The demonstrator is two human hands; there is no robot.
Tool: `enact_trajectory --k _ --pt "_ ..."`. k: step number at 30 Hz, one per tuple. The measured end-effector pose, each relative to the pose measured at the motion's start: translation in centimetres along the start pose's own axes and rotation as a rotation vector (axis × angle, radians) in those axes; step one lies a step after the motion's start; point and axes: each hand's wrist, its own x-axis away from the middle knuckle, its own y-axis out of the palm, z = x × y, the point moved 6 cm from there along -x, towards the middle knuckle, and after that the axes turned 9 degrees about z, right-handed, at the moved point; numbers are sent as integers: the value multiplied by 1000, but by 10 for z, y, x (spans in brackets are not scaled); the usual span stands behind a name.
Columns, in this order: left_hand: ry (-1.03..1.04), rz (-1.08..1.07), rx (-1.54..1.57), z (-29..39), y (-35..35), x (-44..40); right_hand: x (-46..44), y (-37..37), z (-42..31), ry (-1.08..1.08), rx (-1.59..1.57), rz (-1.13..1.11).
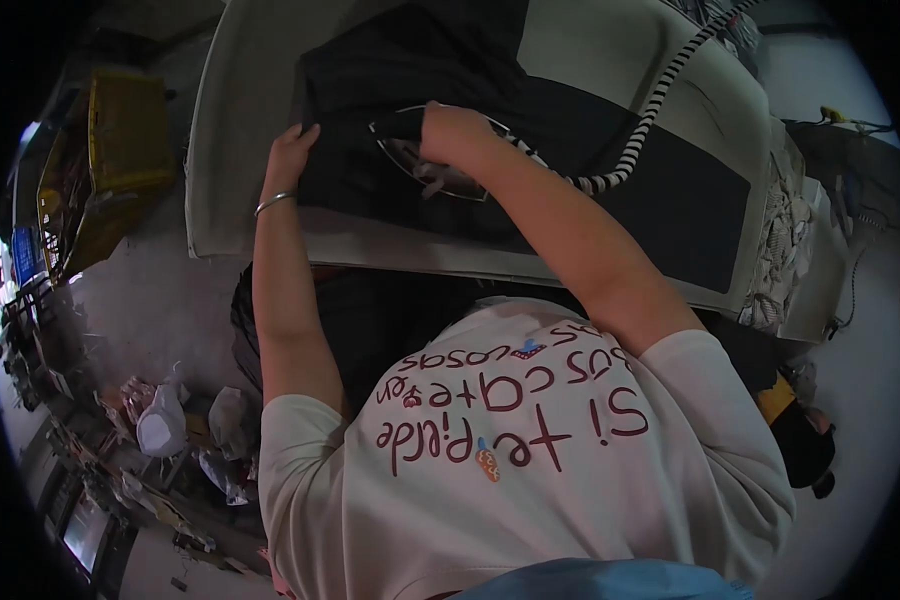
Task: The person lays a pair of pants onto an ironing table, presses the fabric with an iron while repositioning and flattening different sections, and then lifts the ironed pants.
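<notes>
My right hand (455, 135) is wrapped around the handle of a clothes iron (432, 172). The iron rests on a dark cloth (375, 85), with its tip pointing left. At the left edge of that cloth is my left hand (292, 155), its thumb and fingers pinching the fabric; the fingertips are partly hidden. Dark cloth also stretches right and toward me across the pale ironing board (240, 110). From the back of the iron runs a black-and-white striped cord (645, 125), rising toward the top right.
A yellow crate (130, 130) stands on the floor at the left. White bags (162, 422) and other clutter lie at lower left. Bundled striped fabric (778, 240) sits by the board's right end. Another person (805, 440) is partly visible at the right.
</notes>
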Motion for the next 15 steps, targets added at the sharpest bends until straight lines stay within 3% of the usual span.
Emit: enact_trajectory --k 3,7,11,12,15 --pt "-119 -111 136 -31 -13 -21 25 12 60 67 25 49" --pt "-213 -163 304 -16 -37 -16 57 -14 143 352 57 89" --pt "-249 -231 282 -22 -58 -15 61 -44 219 364 151 184" --pt "-256 -263 299 -23 -61 -12 60 -53 225 277 143 191" --pt "-264 -138 334 -35 -73 -9 32 -78 273 183 180 145"
